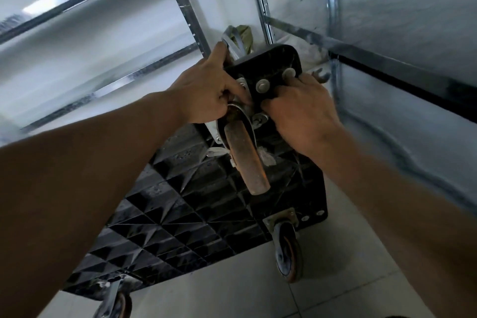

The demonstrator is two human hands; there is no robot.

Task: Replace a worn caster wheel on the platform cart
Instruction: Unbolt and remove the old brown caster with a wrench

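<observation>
Shelf upright (331, 8) close beside cart (180, 201)

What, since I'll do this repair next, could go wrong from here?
The cart stands on edge and might tip or slide while both hands work at its top corner. The left hand grips the worn caster at its mount, the right hand the cart's corner; if the caster swivels or drops free, fingers could get pinched.
</observation>
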